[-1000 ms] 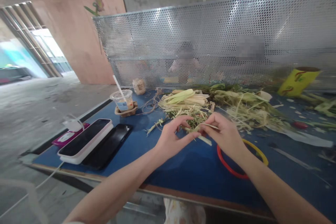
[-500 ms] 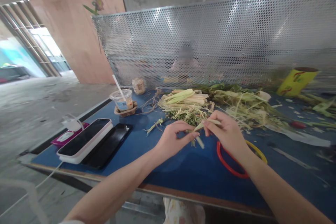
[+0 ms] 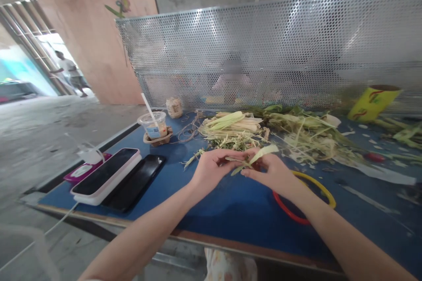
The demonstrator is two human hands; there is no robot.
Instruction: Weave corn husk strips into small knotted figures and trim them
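Above the blue table (image 3: pixel 211 210), my left hand (image 3: pixel 211 169) and my right hand (image 3: pixel 270 171) meet at the fingertips. Both pinch a pale green leaf strip (image 3: pixel 260 156) that pokes up and to the right from between them. Right behind my hands lies a small heap of green and yellow trimmings (image 3: pixel 235 142). Further back rests a bundle of pale stalks (image 3: pixel 231 124).
A phone on a white power bank (image 3: pixel 107 175) and a black phone (image 3: pixel 138 186) lie at the left. A plastic cup with a spoon (image 3: pixel 154 126) stands behind them. A red and yellow ring (image 3: pixel 325 191) lies under my right wrist. Leaf scraps (image 3: pixel 313 138) spread right, a perforated metal screen (image 3: pixel 280 48) behind.
My hands have drawn together and the strip now points up to the right. A person has come into view in the far left doorway.
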